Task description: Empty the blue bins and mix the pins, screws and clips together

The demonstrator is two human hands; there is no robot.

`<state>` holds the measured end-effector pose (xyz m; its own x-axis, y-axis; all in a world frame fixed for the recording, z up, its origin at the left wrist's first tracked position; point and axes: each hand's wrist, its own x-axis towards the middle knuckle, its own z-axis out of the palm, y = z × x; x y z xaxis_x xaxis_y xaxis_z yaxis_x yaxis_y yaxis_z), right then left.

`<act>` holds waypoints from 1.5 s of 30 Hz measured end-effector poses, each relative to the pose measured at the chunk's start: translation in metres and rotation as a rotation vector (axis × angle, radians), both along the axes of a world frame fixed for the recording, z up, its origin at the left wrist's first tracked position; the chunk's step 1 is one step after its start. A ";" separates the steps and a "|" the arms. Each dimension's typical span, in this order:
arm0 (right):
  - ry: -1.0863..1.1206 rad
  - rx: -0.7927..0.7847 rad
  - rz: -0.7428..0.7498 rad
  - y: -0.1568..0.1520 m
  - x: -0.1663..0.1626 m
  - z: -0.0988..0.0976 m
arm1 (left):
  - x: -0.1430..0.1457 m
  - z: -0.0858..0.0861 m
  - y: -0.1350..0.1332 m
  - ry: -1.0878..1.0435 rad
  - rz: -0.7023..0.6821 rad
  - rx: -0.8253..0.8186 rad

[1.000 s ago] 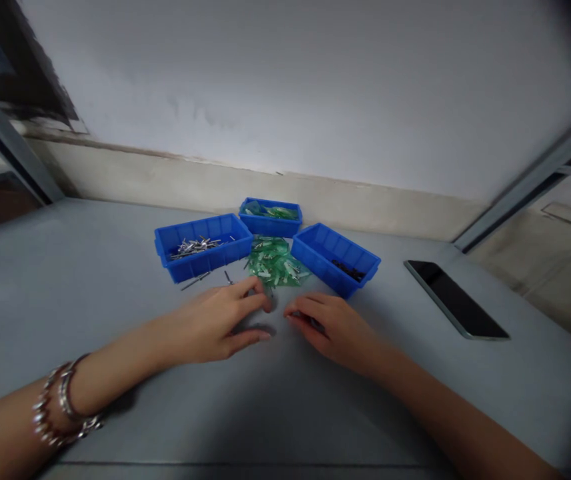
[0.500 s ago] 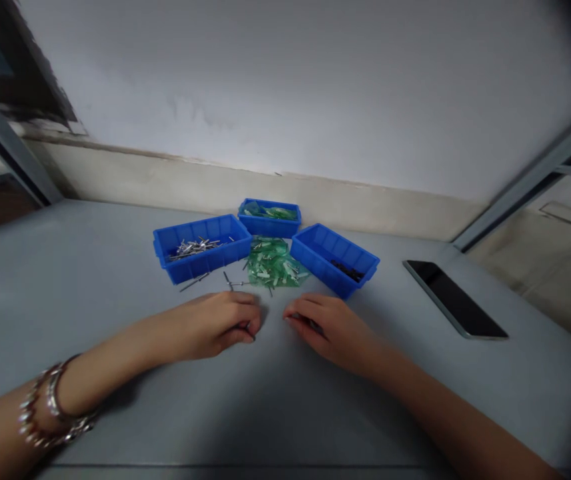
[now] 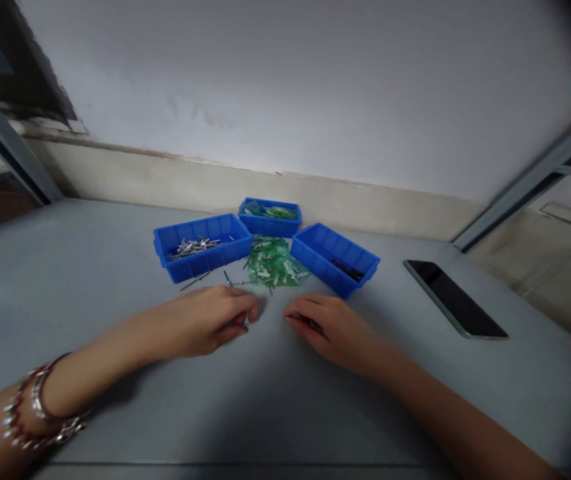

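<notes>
Thin silvery metal rods (image 3: 228, 281), likely light, stiff, best pinched mid-shaft, lie just beyond my curled left fingers (image 3: 249, 305); my right fingers (image 3: 301, 307) bunch; either's hold I cannot tell.

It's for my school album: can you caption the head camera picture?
Left hand and right hand near green plastic, thin metal pieces and three blue bins on a gray table.
</notes>
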<state>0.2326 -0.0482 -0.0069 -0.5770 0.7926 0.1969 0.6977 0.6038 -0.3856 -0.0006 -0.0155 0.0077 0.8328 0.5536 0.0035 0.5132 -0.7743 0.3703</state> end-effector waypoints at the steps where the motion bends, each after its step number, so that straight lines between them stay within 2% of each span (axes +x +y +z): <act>1: 0.001 0.002 0.001 0.000 0.000 0.000 | 0.001 0.000 0.000 -0.015 0.005 0.012; 11: 0.071 0.037 -0.054 0.000 0.000 0.003 | 0.011 0.005 -0.010 -0.156 -0.023 0.167; 18: 0.062 0.007 0.016 0.001 0.000 0.003 | 0.017 0.002 -0.017 -0.200 -0.111 0.284; 27: 0.056 0.014 0.076 0.000 -0.001 0.006 | 0.017 -0.002 -0.019 -0.227 -0.122 0.327; 36: 0.040 -0.026 0.085 -0.001 -0.002 0.010 | 0.018 -0.003 -0.022 -0.255 -0.123 0.256; 45: 0.062 -0.011 0.110 -0.001 -0.002 0.007 | 0.020 0.001 -0.024 -0.344 -0.109 0.380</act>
<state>0.2305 -0.0495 -0.0001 -0.6474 0.7276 0.2270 0.6021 0.6708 -0.4330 0.0191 -0.0398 0.0092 0.8008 0.3703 0.4707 0.3203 -0.9289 0.1860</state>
